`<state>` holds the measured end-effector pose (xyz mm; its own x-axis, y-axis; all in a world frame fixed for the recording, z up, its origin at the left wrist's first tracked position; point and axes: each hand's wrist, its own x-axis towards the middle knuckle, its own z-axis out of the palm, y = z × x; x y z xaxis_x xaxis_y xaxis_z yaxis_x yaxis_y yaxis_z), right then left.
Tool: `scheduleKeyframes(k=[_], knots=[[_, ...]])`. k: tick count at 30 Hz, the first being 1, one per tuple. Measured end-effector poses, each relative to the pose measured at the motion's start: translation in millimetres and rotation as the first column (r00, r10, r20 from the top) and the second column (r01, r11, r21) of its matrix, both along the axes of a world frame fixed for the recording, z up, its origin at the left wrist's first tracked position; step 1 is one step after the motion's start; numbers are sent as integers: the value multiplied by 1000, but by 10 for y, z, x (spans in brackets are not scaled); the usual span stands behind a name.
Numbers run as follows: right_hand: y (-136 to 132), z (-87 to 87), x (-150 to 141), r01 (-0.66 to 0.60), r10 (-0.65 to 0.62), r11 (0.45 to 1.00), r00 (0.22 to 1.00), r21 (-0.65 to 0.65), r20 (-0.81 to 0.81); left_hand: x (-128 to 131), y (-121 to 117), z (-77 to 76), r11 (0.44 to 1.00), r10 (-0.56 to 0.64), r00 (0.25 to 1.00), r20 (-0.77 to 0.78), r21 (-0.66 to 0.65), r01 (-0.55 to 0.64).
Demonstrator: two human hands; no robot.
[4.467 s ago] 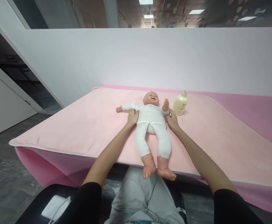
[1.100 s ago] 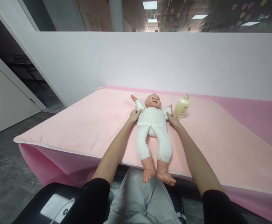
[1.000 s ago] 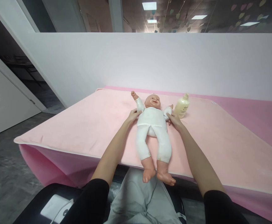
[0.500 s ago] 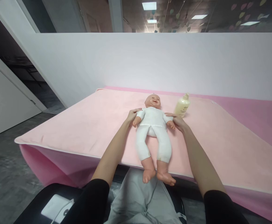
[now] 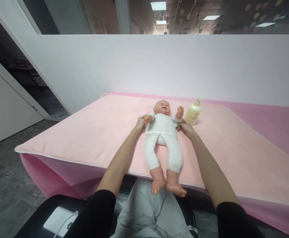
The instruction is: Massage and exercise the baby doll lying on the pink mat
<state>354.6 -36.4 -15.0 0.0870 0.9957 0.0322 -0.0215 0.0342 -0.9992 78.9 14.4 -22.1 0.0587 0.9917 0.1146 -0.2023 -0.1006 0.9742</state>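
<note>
A baby doll (image 5: 162, 127) with a white cloth body lies on its back, its bare plastic feet reaching past the table's near edge. My left hand (image 5: 140, 123) is closed at the doll's arm on the left side; that arm is bent up, and it partly hides my fingertips. On the other side, my right hand (image 5: 187, 129) grips the doll's other arm near the white sleeve, with the plastic forearm pointing upward. Just beyond my right hand stands a pale yellow pump bottle (image 5: 194, 112).
A light pink cloth (image 5: 85, 132) covers the table, with a darker pink layer (image 5: 265, 115) beneath. Behind it rises a white partition (image 5: 159, 66). At lower left, a white device with a cable (image 5: 60, 220) rests on a black surface.
Both of the doll's forearms have come up from beside its body, the right-side one most. My right hand has shifted slightly inward and its fingers have closed around the arm.
</note>
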Motion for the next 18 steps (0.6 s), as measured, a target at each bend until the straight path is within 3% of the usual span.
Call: scheduleKeyframes(k=[5, 10, 18], knots=[[32, -28, -63, 50, -56, 998, 989, 46, 135, 30, -10, 11, 998, 52, 993, -106, 30, -50], [94, -77, -47, 104, -104, 994, 974, 10, 202, 35, 65, -45, 979, 92, 963, -252, 201, -41], [140, -121, 1, 78, -74, 997, 986, -16, 150, 39, 78, -61, 961, 261, 857, -444, 207, -185]])
